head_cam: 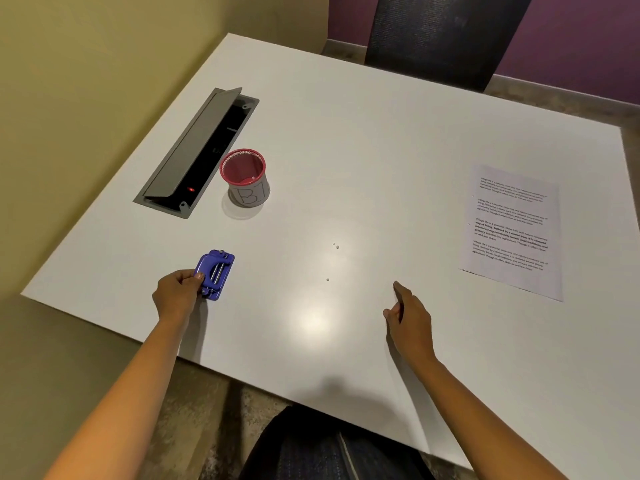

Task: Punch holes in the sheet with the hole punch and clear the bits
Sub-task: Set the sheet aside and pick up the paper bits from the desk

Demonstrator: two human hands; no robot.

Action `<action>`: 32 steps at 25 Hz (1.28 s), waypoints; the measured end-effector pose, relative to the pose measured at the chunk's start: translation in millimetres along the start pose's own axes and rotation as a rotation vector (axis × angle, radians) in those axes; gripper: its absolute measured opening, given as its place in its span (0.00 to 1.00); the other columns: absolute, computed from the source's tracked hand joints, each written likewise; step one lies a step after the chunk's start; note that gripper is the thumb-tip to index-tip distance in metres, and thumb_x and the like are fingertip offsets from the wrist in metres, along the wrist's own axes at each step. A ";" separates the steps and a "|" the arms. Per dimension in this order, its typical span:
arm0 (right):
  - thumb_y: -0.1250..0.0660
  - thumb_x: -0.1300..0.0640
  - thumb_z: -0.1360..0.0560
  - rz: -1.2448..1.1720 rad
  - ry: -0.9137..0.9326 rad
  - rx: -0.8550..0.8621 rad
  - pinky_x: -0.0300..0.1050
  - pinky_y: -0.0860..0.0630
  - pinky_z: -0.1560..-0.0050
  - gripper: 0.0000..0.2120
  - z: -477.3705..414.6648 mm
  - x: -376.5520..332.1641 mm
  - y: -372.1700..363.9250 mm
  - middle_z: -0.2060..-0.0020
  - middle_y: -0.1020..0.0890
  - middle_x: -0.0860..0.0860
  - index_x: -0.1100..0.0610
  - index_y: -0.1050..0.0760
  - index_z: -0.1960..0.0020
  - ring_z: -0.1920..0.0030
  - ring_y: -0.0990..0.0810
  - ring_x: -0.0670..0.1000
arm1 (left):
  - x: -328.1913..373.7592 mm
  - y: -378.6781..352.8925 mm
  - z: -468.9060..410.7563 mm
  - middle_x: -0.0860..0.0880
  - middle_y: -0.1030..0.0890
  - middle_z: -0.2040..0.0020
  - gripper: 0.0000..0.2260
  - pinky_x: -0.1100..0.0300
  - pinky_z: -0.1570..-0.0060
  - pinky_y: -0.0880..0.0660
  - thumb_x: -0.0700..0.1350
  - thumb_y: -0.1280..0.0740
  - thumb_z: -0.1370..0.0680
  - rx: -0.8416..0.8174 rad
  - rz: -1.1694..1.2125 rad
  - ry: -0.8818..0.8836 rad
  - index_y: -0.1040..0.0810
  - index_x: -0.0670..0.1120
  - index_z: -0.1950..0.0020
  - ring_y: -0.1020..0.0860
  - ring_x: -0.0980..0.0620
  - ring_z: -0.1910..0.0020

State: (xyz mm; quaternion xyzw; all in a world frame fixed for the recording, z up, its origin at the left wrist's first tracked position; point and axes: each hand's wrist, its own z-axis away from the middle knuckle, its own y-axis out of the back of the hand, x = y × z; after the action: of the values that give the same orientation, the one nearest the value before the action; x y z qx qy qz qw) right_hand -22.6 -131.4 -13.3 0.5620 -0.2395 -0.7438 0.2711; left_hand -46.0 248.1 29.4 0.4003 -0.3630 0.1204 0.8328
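Observation:
A blue hole punch [216, 273] lies on the white table [363, 150] at the front left. My left hand [176, 294] grips its near end, thumb on top. The printed sheet [512, 230] lies flat at the far right, with two small holes along its left edge. A few tiny paper bits lie loose mid-table: a pair of paper bits [336, 245] and a single paper bit [327, 279] nearer me. My right hand [410, 318] hovers just above the table, right of the bits, fingers straight and holding nothing.
A red mesh cup [244, 176] with a white paper label stands behind the punch. Left of it an open grey cable hatch [197, 152] is set into the table. A dark chair [446, 36] stands at the far edge. My lap is below the front edge.

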 end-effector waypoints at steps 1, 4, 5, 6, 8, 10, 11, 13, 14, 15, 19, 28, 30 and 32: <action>0.35 0.68 0.25 0.008 -0.002 -0.007 0.37 0.34 0.45 0.26 -0.5 0.2 0.2 0.53 0.21 0.56 0.59 0.34 0.29 0.53 0.26 0.49 | -0.2 0.7 2.8 0.41 0.19 0.47 0.13 0.52 0.44 0.25 0.42 0.32 0.23 0.035 0.011 -0.021 0.23 0.40 0.40 0.21 0.42 0.47; 0.39 0.69 0.25 0.047 0.004 -0.008 0.38 0.33 0.48 0.23 -2.9 -3.6 1.8 0.51 0.22 0.55 0.59 0.32 0.31 0.52 0.26 0.49 | 8.0 -2.9 26.3 0.40 0.25 0.39 0.20 0.57 0.47 0.28 0.41 0.31 0.24 0.210 0.046 -0.148 0.30 0.41 0.34 0.24 0.44 0.43; 0.39 0.70 0.25 0.063 0.025 -0.003 0.38 0.32 0.49 0.21 -4.0 -6.1 2.4 0.51 0.22 0.55 0.59 0.31 0.33 0.52 0.26 0.50 | 12.6 -8.1 37.6 0.41 0.25 0.40 0.19 0.59 0.50 0.29 0.40 0.31 0.24 0.228 0.048 -0.201 0.30 0.41 0.34 0.25 0.46 0.46; 0.39 0.70 0.25 0.071 0.054 0.006 0.38 0.32 0.50 0.20 -6.2 -8.8 2.0 0.51 0.22 0.55 0.59 0.29 0.35 0.52 0.25 0.51 | 19.4 -15.5 52.1 0.42 0.26 0.42 0.17 0.62 0.52 0.28 0.38 0.32 0.23 0.202 0.059 -0.251 0.30 0.40 0.35 0.25 0.49 0.51; 0.39 0.71 0.26 0.071 0.121 0.027 0.40 0.28 0.49 0.16 -14.1 -16.7 0.7 0.51 0.21 0.55 0.59 0.26 0.40 0.50 0.22 0.52 | 27.6 -36.3 79.2 0.46 0.28 0.46 0.14 0.73 0.56 0.27 0.33 0.34 0.23 0.063 0.116 -0.332 0.28 0.38 0.38 0.27 0.56 0.58; 0.38 0.70 0.26 0.069 0.173 0.036 0.45 0.23 0.49 0.13 -26.8 -25.2 -2.0 0.52 0.20 0.55 0.60 0.24 0.45 0.52 0.21 0.52 | 29.3 -60.4 100.4 0.50 0.30 0.48 0.11 0.79 0.58 0.31 0.32 0.35 0.23 -0.046 0.093 -0.426 0.26 0.39 0.42 0.26 0.57 0.56; 0.38 0.69 0.25 0.075 0.188 0.031 0.47 0.22 0.50 0.10 -33.9 -30.3 -3.3 0.54 0.19 0.55 0.60 0.23 0.47 0.53 0.21 0.52 | 27.3 -72.6 107.3 0.51 0.31 0.47 0.10 0.79 0.57 0.31 0.33 0.35 0.23 -0.087 0.059 -0.475 0.25 0.40 0.43 0.26 0.57 0.54; 0.37 0.67 0.25 0.110 0.227 0.007 0.49 0.22 0.52 0.06 -49.8 -40.8 -5.6 0.57 0.19 0.55 0.61 0.22 0.52 0.56 0.22 0.52 | 21.7 -95.5 113.5 0.52 0.32 0.44 0.08 0.78 0.56 0.30 0.33 0.35 0.24 -0.161 0.036 -0.531 0.23 0.41 0.46 0.24 0.58 0.53; 0.36 0.66 0.25 0.129 0.256 -0.008 0.49 0.22 0.53 0.05 -58.1 -45.9 -7.1 0.58 0.19 0.55 0.61 0.22 0.54 0.57 0.21 0.53 | 19.3 -106.5 115.1 0.52 0.31 0.45 0.08 0.77 0.54 0.30 0.33 0.34 0.24 -0.180 0.008 -0.564 0.23 0.42 0.48 0.24 0.57 0.53; 0.35 0.65 0.25 0.144 0.285 -0.024 0.49 0.22 0.54 0.04 -65.7 -51.1 -8.8 0.59 0.19 0.56 0.62 0.22 0.55 0.58 0.21 0.53 | 15.9 -116.7 115.0 0.54 0.30 0.46 0.07 0.74 0.53 0.29 0.34 0.34 0.24 -0.198 -0.024 -0.582 0.23 0.43 0.49 0.23 0.56 0.52; 0.33 0.63 0.26 0.192 0.382 -0.063 0.47 0.22 0.56 0.03 -92.8 -66.4 -17.1 0.59 0.18 0.55 0.61 0.21 0.55 0.59 0.21 0.53 | 9.4 -146.1 110.9 0.57 0.30 0.50 0.07 0.63 0.50 0.26 0.36 0.30 0.26 -0.210 -0.107 -0.589 0.23 0.43 0.49 0.24 0.53 0.48; 0.32 0.65 0.27 0.378 0.647 -0.198 0.49 0.23 0.63 0.02 -134.9 -85.6 -38.3 0.62 0.19 0.56 0.62 0.21 0.58 0.63 0.21 0.55 | 2.1 -165.8 98.3 0.51 0.22 0.49 0.09 0.56 0.48 0.29 0.42 0.28 0.26 -0.162 -0.238 -0.643 0.22 0.46 0.47 0.27 0.50 0.49; 0.32 0.66 0.28 0.410 0.672 -0.219 0.47 0.23 0.64 0.03 -139.0 -86.4 -39.2 0.63 0.19 0.56 0.63 0.21 0.60 0.64 0.21 0.56 | 2.0 -166.5 97.3 0.51 0.22 0.49 0.10 0.55 0.47 0.29 0.43 0.28 0.27 -0.160 -0.255 -0.651 0.22 0.46 0.47 0.27 0.50 0.50; 0.32 0.66 0.28 0.428 0.673 -0.233 0.48 0.23 0.64 0.03 -141.5 -88.3 -39.4 0.63 0.19 0.56 0.63 0.21 0.60 0.64 0.21 0.56 | 1.6 -167.1 96.8 0.51 0.23 0.49 0.10 0.55 0.48 0.29 0.42 0.28 0.27 -0.160 -0.254 -0.642 0.22 0.46 0.47 0.27 0.50 0.50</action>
State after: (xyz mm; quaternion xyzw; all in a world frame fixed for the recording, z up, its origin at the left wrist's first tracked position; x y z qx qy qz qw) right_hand 128.3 -50.3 -12.9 0.6770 -0.1629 -0.4676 0.5445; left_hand -12.0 66.3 -26.0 0.3930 -0.5618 -0.1452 0.7133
